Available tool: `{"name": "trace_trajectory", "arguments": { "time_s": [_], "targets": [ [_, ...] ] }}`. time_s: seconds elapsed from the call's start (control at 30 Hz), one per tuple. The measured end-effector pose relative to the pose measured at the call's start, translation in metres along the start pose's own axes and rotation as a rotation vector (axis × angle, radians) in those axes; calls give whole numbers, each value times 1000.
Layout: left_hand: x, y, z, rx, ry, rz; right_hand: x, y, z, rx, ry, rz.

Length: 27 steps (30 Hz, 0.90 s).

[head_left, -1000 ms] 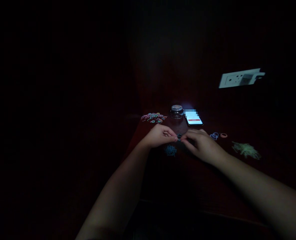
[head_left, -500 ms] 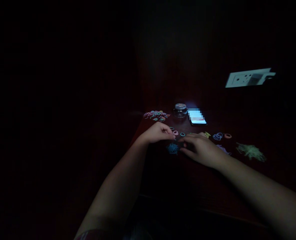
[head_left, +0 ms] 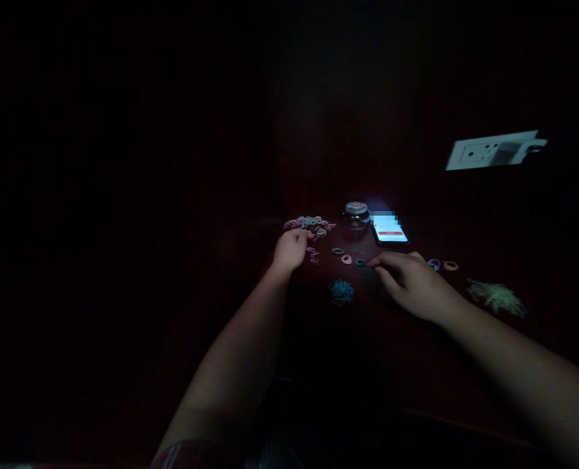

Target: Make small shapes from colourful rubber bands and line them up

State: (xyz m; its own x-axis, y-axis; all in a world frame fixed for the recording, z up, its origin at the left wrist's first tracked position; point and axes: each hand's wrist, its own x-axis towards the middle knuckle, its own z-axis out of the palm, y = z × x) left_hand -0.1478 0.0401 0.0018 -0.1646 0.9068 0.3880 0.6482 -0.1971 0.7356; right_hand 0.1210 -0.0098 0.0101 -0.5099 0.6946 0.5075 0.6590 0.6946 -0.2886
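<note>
On the far left of the things, my left hand is sitting at the near edge of a mixed pile of coloured bands; its fingertips are facing away from me, so I cannot tell how far open it is or whether it is holding anything. Some purple bands are lying just beside it. Rightward on the tabletop, a green ring, a pink ring and a dark blue ring are forming a row, with a blue pile lying nearer me and a jar standing behind, beside a glowing phone. My right hand is curving loosely, thumb and index slightly parted, seemingly gripping nothing; its index fingertip is pointing just beside the dark blue ring, contact unclear. Beyond it, an orange ring and a pale green pile are lying.
</note>
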Motion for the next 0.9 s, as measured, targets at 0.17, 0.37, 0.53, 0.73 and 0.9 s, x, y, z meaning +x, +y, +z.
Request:
{"name": "trace_trajectory", "arguments": {
  "time_s": [0.17, 0.37, 0.53, 0.73, 0.9],
  "targets": [
    [5, -22, 0, 179, 110, -161, 0, -2, -1, 9, 18, 36],
    [4, -26, 1, 269, 24, -203, 1, -2, -2, 44, 6, 12],
    [6, -31, 5, 334, -49, -183, -5, -23, -1, 156, -245, -252],
    [4, -30, 6, 355, -67, -196, -10, -48, 10, 107, -379, -276],
    [3, -29, 7, 385, -56, -194, -8, -47, 12, 67, -360, -271]
  ]
}}
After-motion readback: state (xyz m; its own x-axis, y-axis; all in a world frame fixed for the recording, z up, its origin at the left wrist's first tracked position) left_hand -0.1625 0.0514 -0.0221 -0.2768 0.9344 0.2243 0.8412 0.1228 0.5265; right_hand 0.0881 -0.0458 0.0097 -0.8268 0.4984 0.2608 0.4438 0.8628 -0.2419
